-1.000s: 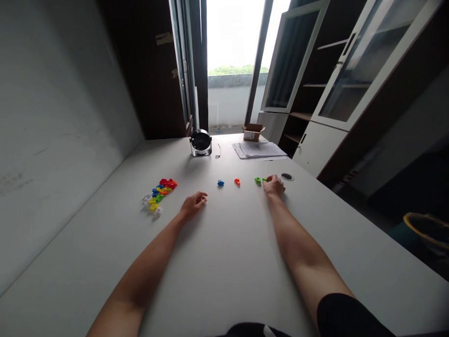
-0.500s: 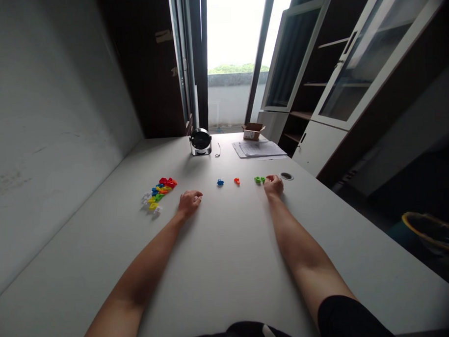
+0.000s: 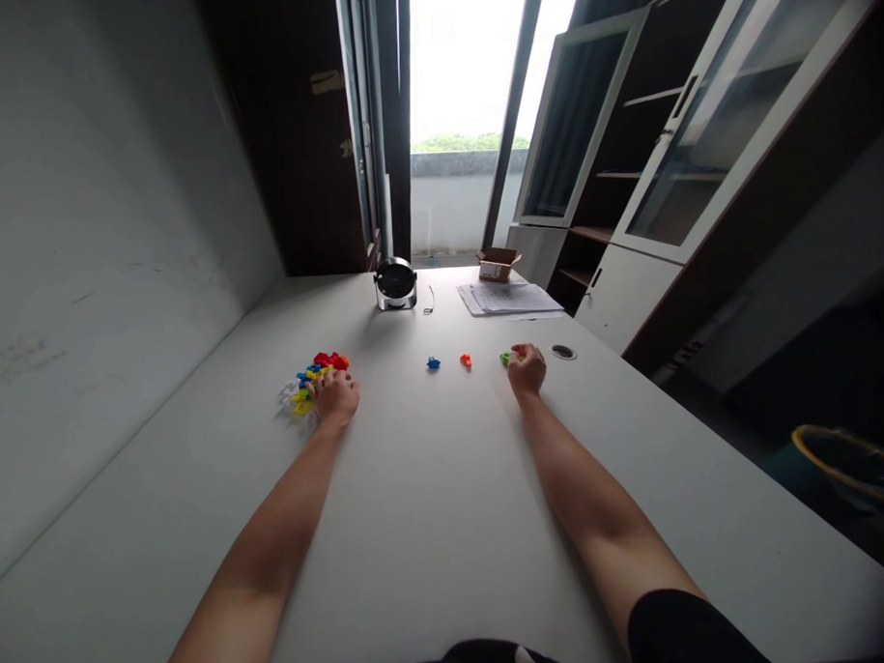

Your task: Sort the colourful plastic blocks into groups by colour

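Observation:
My left hand (image 3: pixel 337 397) reaches over the right side of a pile of small coloured plastic pieces (image 3: pixel 331 360), fingers apart and touching or just above them. Red, blue, yellow and clear-looking ones show; my hand covers part of the pile. To the right, my right hand (image 3: pixel 527 369) has its fingers curled together around a small green plastic piece, mostly hidden by them. Another green piece (image 3: pixel 505 358) lies just left of those fingertips. Between my hands, a blue piece (image 3: pixel 432 363) and an orange piece (image 3: pixel 465 361) lie apart in a row with the green ones.
On the white table (image 3: pixel 418 487), a round black device on a stand (image 3: pixel 395 283) stands at the back, with a short cord (image 3: pixel 430 301) beside it. Papers (image 3: pixel 509 298) and an open cardboard box (image 3: pixel 498 264) are back right. A round cable hole (image 3: pixel 563 351) lies right of my right hand.
My left hand has moved left onto the pile, its fingers now among the pieces. My right hand has shifted slightly left and covers more of the green pieces.

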The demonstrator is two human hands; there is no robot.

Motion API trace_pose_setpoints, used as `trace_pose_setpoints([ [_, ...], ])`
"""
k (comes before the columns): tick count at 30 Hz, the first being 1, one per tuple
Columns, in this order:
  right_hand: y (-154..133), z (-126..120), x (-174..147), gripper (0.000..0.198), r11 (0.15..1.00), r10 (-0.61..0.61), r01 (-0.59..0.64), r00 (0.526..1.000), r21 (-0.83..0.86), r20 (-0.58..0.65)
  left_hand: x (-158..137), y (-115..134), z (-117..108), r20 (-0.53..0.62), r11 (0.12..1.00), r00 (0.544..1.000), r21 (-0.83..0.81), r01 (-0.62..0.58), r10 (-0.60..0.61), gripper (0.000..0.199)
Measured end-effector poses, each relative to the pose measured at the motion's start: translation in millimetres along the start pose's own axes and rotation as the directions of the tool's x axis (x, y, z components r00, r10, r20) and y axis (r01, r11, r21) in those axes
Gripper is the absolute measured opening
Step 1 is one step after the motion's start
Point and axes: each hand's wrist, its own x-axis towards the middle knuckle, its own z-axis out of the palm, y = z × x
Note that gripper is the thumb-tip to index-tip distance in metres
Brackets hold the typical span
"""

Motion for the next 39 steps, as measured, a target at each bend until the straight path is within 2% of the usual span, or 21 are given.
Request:
trace_pose_setpoints([
  [5, -5.9, -0.6, -4.0, 0.028, 0.996, -0.026, 0.021, 0.998, 0.085, 0.062, -5.7, 12.8, 6.6, 0.068, 0.979, 0.977, -0.029, -0.199, 0.201, 0.02],
  [10, -21.1, 0.8, -13.3, 0.027, 0.989, -0.051, 0.036, 0.993, 0.143, 0.107, -13.2, 23.9, 9.5, 0.092, 0.904, 0.904, -0.141, -0.404, 0.418, 0.019],
  [12, -33.9, 3.1, -19.5, 0.025, 0.978, -0.091, 0.059, 0.984, 0.201, 0.155, -13.0, 23.6, 9.9, 0.083, 0.889, 0.891, -0.158, -0.43, 0.445, 0.02],
  [15, -57.0, 8.9, -32.4, 0.021, 0.942, -0.189, 0.103, 0.949, 0.319, 0.252, -9.1, 17.9, 10.9, 0.048, 0.928, 0.93, -0.109, -0.357, 0.364, 0.024],
  [17, -72.2, 13.6, -44.0, 0.018, 0.92, -0.252, 0.117, 0.907, 0.374, 0.338, -6.3, 13.4, 11.7, 0.067, 0.949, 0.949, -0.085, -0.302, 0.308, 0.029],
  [19, -85.3, 18.0, -57.7, 0.017, 0.903, -0.311, 0.119, 0.846, 0.414, 0.434, -5.3, 11.0, 12.3, 0.108, 0.952, 0.947, -0.084, -0.295, 0.303, 0.034],
  [21, -95.7, 21.5, -72.1, 0.015, 0.879, -0.389, 0.127, 0.748, 0.459, 0.538, -6.7, 12.0, 12.5, 0.132, 0.94, 0.931, -0.094, -0.329, 0.34, 0.035],
  [24, -105.3, 24.3, -89.2, 0.014, 0.831, -0.532, 0.209, 0.569, 0.516, 0.626, -11.1, 17.3, 12.0, 0.156, 0.917, 0.905, -0.115, -0.381, 0.396, 0.03],
  [25, -106.9, 24.7, -92.7, 0.015, 0.815, -0.563, 0.235, 0.535, 0.529, 0.63, -12.3, 19.0, 11.8, 0.162, 0.913, 0.9, -0.125, -0.388, 0.404, 0.03],
  [26, -107.7, 25.0, -94.8, 0.016, 0.806, -0.579, 0.252, 0.521, 0.536, 0.627, -13.1, 20.2, 11.7, 0.163, 0.912, 0.899, -0.133, -0.388, 0.406, 0.029],
  [31, -105.0, 25.6, -95.0, 0.017, 0.822, -0.546, 0.225, 0.573, 0.523, 0.611, -13.1, 19.7, 12.6, 0.141, 0.93, 0.921, -0.113, -0.35, 0.364, 0.019],
  [33, -104.1, 25.8, -95.0, 0.018, 0.821, -0.549, 0.232, 0.572, 0.523, 0.609, -12.9, 19.5, 12.4, 0.145, 0.926, 0.917, -0.114, -0.359, 0.373, 0.017],
  [37, -107.4, 24.8, -97.1, 0.017, 0.823, -0.552, 0.251, 0.57, 0.51, 0.609, -14.5, 22.7, 8.8, 0.158, 0.902, 0.892, -0.167, -0.398, 0.423, 0.026],
  [39, -111.2, 23.5, -97.6, 0.015, 0.836, -0.532, 0.233, 0.57, 0.498, 0.626, -15.5, 24.5, 6.2, 0.17, 0.894, 0.882, -0.173, -0.413, 0.44, 0.023],
])
